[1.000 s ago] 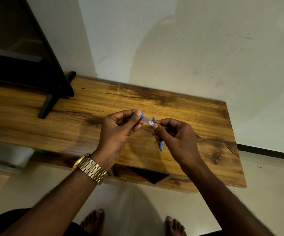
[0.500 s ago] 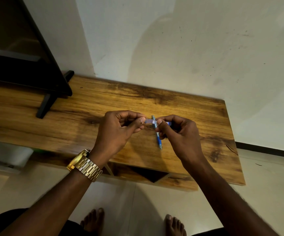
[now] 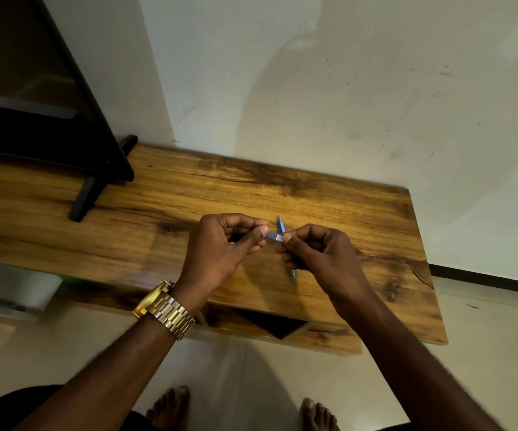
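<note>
Over the wooden table (image 3: 329, 197), both hands pinch one small translucent pen barrel (image 3: 274, 235) with a white label. My left hand (image 3: 226, 247), with a gold watch on the wrist, pinches its left end between thumb and forefinger. My right hand (image 3: 316, 253) pinches the right end, fingers curled. A second blue pen (image 3: 282, 227) lies on the table under my right hand, which hides its middle; its tip shows below the hand.
A black TV (image 3: 34, 104) stands at the left on the table, with a black foot (image 3: 87, 194) reaching forward. The white wall is right behind the table. My bare feet stand on the pale tiled floor (image 3: 251, 384) below the table's front edge.
The hands have drawn slightly closer together on the small pen barrel and drifted a little to the right. The blue pen on the table has stayed put.
</note>
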Available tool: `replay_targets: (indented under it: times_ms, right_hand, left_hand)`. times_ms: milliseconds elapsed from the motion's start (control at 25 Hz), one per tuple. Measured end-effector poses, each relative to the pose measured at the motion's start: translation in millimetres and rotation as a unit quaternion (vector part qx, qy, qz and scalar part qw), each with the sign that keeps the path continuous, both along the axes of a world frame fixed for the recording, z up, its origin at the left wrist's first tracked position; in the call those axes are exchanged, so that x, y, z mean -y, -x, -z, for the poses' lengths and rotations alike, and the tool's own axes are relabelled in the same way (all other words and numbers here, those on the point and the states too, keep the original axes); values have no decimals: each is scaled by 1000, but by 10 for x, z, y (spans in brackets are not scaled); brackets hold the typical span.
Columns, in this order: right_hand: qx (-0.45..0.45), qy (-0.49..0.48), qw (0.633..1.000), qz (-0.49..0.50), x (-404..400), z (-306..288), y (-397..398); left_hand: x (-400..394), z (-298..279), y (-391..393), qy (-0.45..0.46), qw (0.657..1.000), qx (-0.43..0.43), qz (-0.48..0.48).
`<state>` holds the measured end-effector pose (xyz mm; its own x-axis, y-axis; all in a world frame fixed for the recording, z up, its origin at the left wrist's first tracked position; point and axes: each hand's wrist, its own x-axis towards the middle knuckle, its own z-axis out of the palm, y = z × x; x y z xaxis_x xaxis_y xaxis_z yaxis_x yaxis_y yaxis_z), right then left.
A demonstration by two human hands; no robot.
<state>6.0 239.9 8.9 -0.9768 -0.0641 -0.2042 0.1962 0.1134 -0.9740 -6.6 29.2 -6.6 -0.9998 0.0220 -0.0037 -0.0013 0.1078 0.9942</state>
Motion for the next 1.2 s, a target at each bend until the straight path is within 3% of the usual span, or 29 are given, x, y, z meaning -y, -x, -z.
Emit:
replay_targets:
  times_ms: [120,160,240,360,480,680,800,880,1000,1200]
  right_hand:
    - [-16,-70,997,-2,-102,5,33]
    - [-21,-82,996,33,-156,14,65]
    - [-20,-113,984,134,-269,53,142]
    - [-13,-223,954,200,-335,223,231]
    - [-55,-333,923,183,-255,395,230]
    - [-94,-395,899,162,-263,509,215]
    - [-120,-383,901,165,-332,513,208]
    - [-136,-420,878,185,-406,514,203]
    - [-94,-520,838,136,-597,557,145]
    - [-44,-535,843,28,-774,730,35]
  left_hand:
    - [-6,-57,17,-34,999,3,-21]
    - [18,-79,31,-8,999,-9,-31]
    - [127,-105,54,132,989,-48,-45]
    - [239,-27,50,403,914,-32,45]
    - [214,134,6,529,837,-6,140]
    - [179,360,7,576,807,-36,128]
    - [183,444,3,585,800,-48,121]
    - [213,447,42,580,804,-61,116]
    - [270,427,124,578,808,-58,95]
    - [252,425,122,589,802,-34,93]
